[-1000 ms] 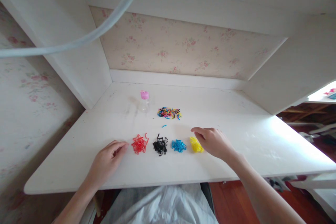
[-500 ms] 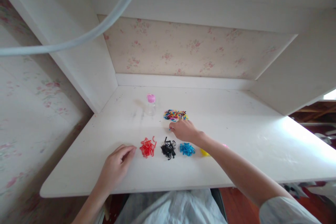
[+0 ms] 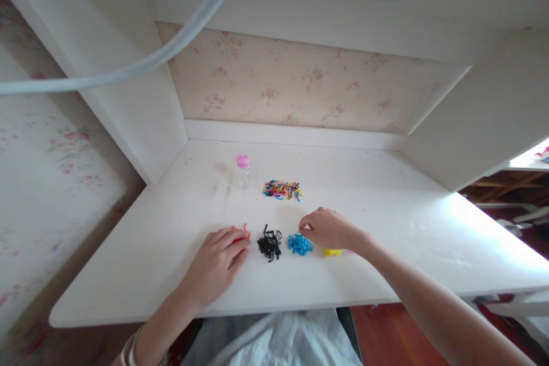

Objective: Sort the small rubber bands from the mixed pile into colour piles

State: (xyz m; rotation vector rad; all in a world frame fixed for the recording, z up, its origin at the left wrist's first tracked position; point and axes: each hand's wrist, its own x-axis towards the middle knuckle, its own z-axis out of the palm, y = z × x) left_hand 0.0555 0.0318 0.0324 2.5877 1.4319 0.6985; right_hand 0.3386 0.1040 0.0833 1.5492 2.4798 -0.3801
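Note:
My left hand lies over the pile of red rubber bands, fingers stretched forward and thumb apart, covering most of it. My right hand is pinched just above the far edge of the pile of blue rubber bands; whatever is between its fingertips is hidden now. Between the hands lies a pile of black rubber bands. Yellow rubber bands show partly below my right hand, with a bit of pink beside them. Farther back is a mixed-colour pile of rubber bands.
A clear bottle with a pink lid stands behind and left of the mixed pile. The white desk has side panels and a low back ledge. A pale cable crosses the upper view.
My right hand has moved right and nearer, from the mixed pile to the blue one; a blue bit showed at its fingertips before. My left hand has moved right, over the red pile, fingers uncurling.

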